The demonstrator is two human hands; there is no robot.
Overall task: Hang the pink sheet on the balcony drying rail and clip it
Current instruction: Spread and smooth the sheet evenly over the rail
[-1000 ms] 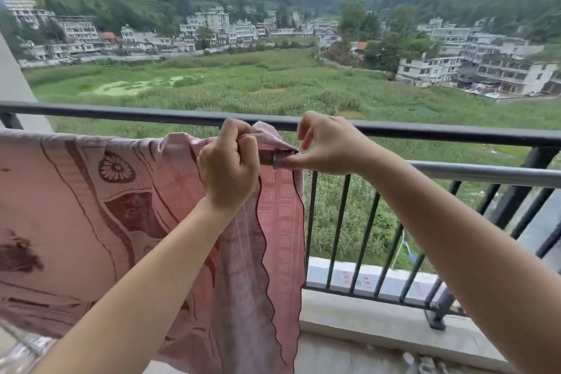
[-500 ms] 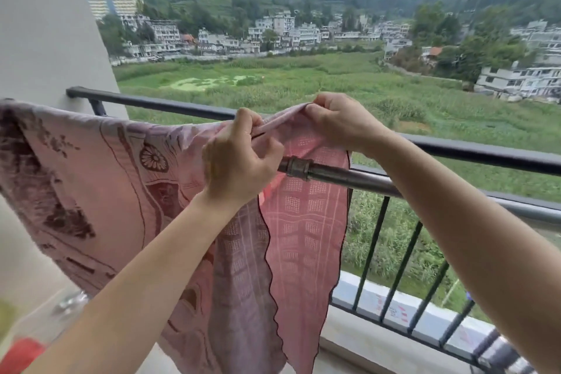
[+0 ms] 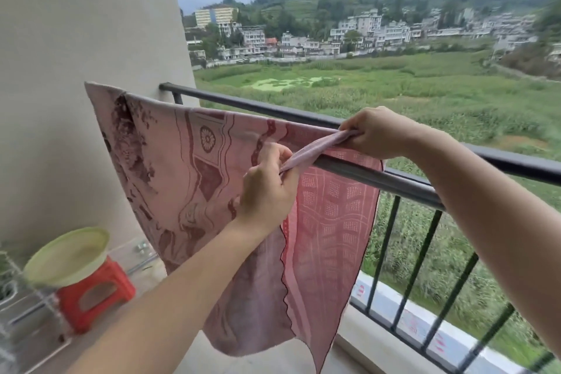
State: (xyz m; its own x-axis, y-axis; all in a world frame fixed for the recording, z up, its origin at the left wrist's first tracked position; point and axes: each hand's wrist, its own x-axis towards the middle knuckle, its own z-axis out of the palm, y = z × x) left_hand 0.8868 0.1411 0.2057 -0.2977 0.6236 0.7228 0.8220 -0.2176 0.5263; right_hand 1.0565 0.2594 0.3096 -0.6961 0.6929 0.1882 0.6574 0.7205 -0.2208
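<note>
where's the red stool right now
In the head view, the red stool sits at lower left, on the balcony floor by the wall, under a pale green basin.

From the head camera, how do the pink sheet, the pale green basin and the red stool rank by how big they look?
1. pink sheet, by far the largest.
2. pale green basin.
3. red stool, partly hidden under the basin, so its spot behind the basin is unsure.
</note>
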